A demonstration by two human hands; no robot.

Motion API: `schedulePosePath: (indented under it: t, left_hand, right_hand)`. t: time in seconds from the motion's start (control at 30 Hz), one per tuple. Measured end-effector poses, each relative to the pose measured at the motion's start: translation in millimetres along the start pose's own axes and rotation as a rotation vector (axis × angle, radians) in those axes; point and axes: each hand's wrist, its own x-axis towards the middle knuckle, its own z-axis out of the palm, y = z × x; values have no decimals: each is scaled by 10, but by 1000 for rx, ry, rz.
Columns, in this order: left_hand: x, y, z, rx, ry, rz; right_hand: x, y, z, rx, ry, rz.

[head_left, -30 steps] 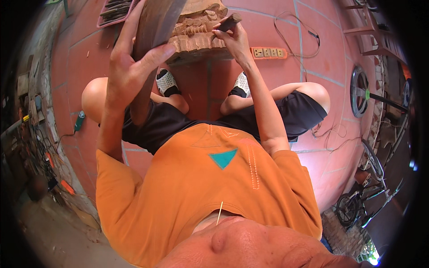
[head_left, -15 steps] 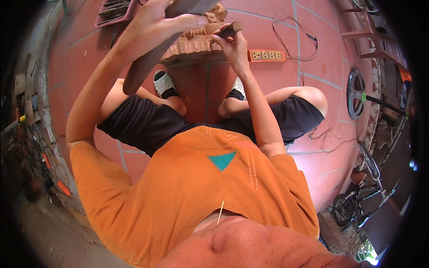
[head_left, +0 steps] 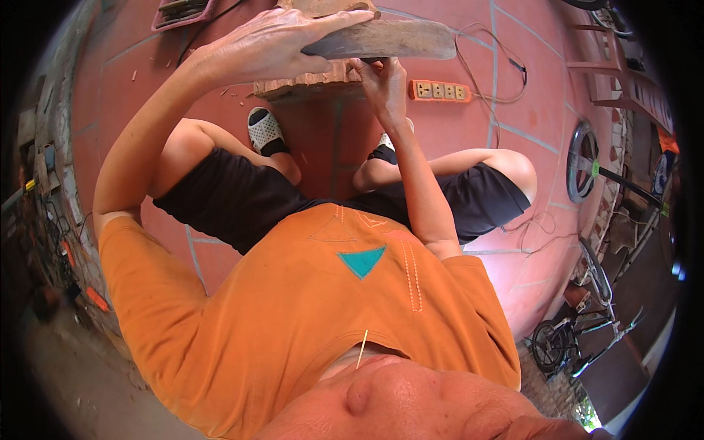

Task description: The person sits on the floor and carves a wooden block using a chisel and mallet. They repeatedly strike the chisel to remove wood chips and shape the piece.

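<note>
A carved wooden block point(head_left: 312, 85) stands on the floor in front of my feet, its upper part behind my hands. My left hand point(head_left: 268, 48) grips a long, flat wooden mallet point(head_left: 400, 39), which lies crosswise over the block and points right. Just under the mallet, my right hand point(head_left: 386, 86) is raised with its fingers pinched together. They hold a dark chisel, now nearly all hidden behind the mallet; its working end cannot be seen.
An orange power strip point(head_left: 440, 91) with a looping cable lies right of the block. At the upper left is a pink basket point(head_left: 209, 15) of tools. Wood chips point(head_left: 224, 92) dot the tiled floor. A wheel point(head_left: 583, 163) and a bicycle point(head_left: 565, 341) stand far right.
The mallet has swung from slanting down toward my left knee to lying level, pointing right over my right hand. It now covers the chisel's end. My right hand has hardly moved.
</note>
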Motion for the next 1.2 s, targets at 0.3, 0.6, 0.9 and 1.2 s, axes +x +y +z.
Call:
schedulePosePath:
  t: [0.3, 0.6, 0.9, 1.2]
  left_hand:
    - [87, 144, 27, -233, 174, 221]
    - [69, -182, 10, 10, 111, -6]
    - [-68, 16, -91, -25, 80, -139]
    - [-74, 136, -69, -44, 186, 47]
  right_hand:
    - [-18, 73, -16, 171, -3, 111]
    - [-35, 184, 9, 611, 44, 265]
    - [-177, -5, 1, 557, 88, 241]
    - [-207, -75, 68, 325, 80, 71]
